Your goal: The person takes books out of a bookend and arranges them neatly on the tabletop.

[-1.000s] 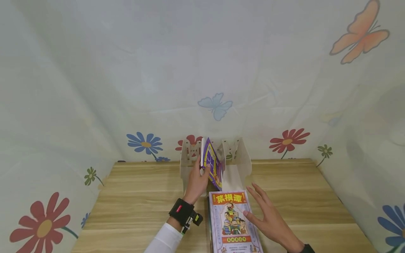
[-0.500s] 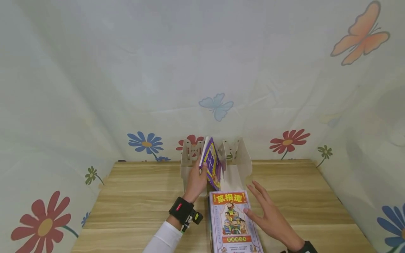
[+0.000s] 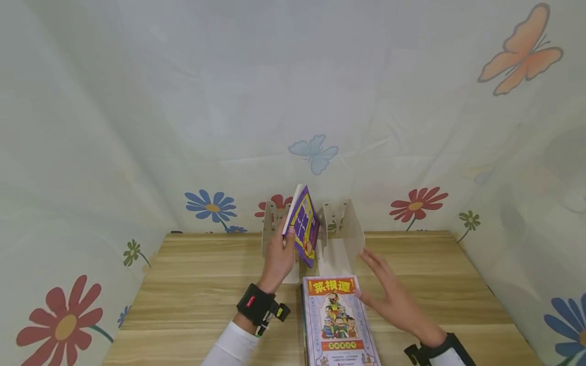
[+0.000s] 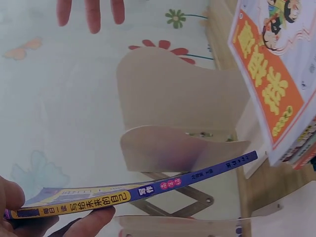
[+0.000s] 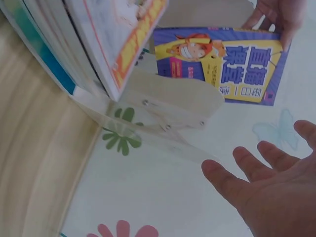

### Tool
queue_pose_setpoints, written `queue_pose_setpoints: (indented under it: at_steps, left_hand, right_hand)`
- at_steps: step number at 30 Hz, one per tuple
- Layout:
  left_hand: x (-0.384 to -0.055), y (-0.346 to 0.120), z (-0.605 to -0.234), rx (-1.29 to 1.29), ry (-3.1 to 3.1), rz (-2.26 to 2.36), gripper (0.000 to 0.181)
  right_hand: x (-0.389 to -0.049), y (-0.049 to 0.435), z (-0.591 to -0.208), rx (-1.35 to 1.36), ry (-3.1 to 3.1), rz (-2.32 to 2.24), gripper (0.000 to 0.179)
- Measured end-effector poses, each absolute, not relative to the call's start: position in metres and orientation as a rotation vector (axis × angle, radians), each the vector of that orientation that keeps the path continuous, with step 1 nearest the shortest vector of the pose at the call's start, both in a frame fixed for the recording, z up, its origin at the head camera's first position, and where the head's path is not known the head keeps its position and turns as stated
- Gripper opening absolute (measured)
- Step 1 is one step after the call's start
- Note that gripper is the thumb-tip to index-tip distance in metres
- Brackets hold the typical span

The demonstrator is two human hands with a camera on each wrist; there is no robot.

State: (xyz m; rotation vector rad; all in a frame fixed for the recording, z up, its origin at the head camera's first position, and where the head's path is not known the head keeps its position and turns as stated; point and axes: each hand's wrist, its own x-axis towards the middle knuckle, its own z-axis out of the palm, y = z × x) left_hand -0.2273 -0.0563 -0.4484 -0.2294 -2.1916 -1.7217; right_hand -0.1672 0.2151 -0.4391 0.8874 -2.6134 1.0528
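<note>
My left hand (image 3: 277,258) pinches a thin purple and yellow book (image 3: 304,224) by its near side, thumb on the cover. The book tilts within the left part of a cream folding bookend rack (image 3: 353,226), its lower end over the rack's base. In the left wrist view the spine of the purple book (image 4: 163,185) faces up along its length. My right hand (image 3: 394,300) holds nothing; its fingers are spread beside the rack's right wall, thumb near the corner of a book stack. On top of that stack lies a lilac book (image 3: 340,320) with an orange title band.
The stack's lower books (image 5: 54,42) show as edges in the right wrist view. All stands on a wood-grain table (image 3: 206,284). A white curtain (image 3: 220,101) with printed flowers and butterflies closes off the back and sides.
My left hand has raised the purple book and drawn it slightly left, tilting it more. My right hand has shifted a little toward the rack's right wall. The stack stays put.
</note>
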Motion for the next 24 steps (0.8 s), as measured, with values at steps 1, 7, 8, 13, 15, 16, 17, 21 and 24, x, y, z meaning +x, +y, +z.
queue_pose_setpoints:
  at_steps: [1, 7, 8, 13, 15, 16, 17, 21, 24]
  left_hand:
    - [-0.227, -0.057, -0.446, -0.242, -2.183, -1.734, 0.046]
    - [-0.222, -0.061, -0.432, -0.283, -2.152, -1.756, 0.046]
    - [-0.221, -0.062, -0.43, -0.287, -2.148, -1.759, 0.046]
    - [-0.216, -0.063, -0.423, -0.323, -2.103, -1.782, 0.046]
    - [-0.214, -0.064, -0.419, -0.332, -2.087, -1.787, 0.046]
    - [-0.212, -0.064, -0.417, -0.33, -2.079, -1.795, 0.045]
    - [-0.211, -0.065, -0.415, -0.327, -2.075, -1.8, 0.045]
    - [-0.206, -0.068, -0.408, -0.328, -2.058, -1.792, 0.043]
    - [-0.203, -0.071, -0.404, -0.341, -2.051, -1.782, 0.043]
  right_hand:
    - [-0.169, 0.216, -0.436, 0.894, -2.609, 1.054, 0.079]
    - [-0.177, 0.218, -0.421, 0.909, -2.609, 1.009, 0.08]
    - [-0.178, 0.218, -0.419, 0.918, -2.604, 0.999, 0.081]
    - [-0.185, 0.218, -0.408, 0.961, -2.573, 0.948, 0.083]
    - [-0.187, 0.218, -0.404, 0.965, -2.573, 0.93, 0.083]
    - [-0.188, 0.217, -0.401, 0.96, -2.575, 0.923, 0.083]
    - [-0.189, 0.217, -0.399, 0.96, -2.575, 0.916, 0.083]
    - [-0.192, 0.214, -0.389, 0.973, -2.569, 0.9, 0.083]
    - [-0.194, 0.213, -0.384, 0.983, -2.565, 0.899, 0.083]
